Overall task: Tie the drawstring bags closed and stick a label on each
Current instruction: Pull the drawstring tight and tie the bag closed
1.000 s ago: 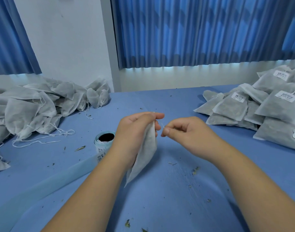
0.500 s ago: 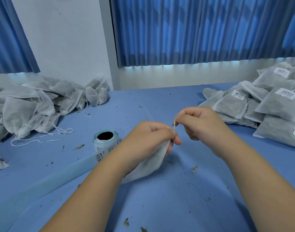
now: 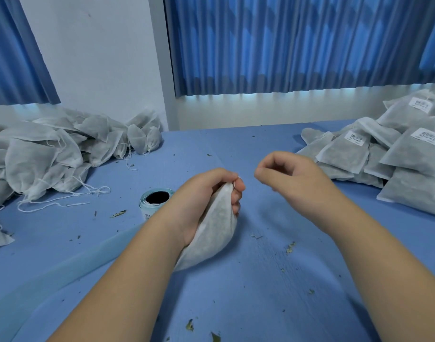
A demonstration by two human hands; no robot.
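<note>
My left hand (image 3: 206, 198) grips the gathered neck of a white filled drawstring bag (image 3: 211, 240), whose body hangs down onto the blue table (image 3: 261, 280). A small loop of its thin string (image 3: 236, 185) shows at my left forefinger tip. My right hand (image 3: 293, 178) hovers just right of the bag's neck, apart from it. Its fingers are loosely curled, with thumb and forefinger tips close together. No string shows between the two hands. A roll of labels (image 3: 156, 202) stands just left of my left wrist.
A heap of unlabelled white bags with loose strings (image 3: 51, 156) fills the table's left. Flat labelled bags (image 3: 384, 156) are stacked at the right. A pale backing strip (image 3: 63, 267) trails from the roll toward the near left corner. Leaf crumbs dot the table.
My right hand has moved right and down, away from the neck; the string it pulled upward no longer shows. My left hand has turned so the bag hangs lower under it.
</note>
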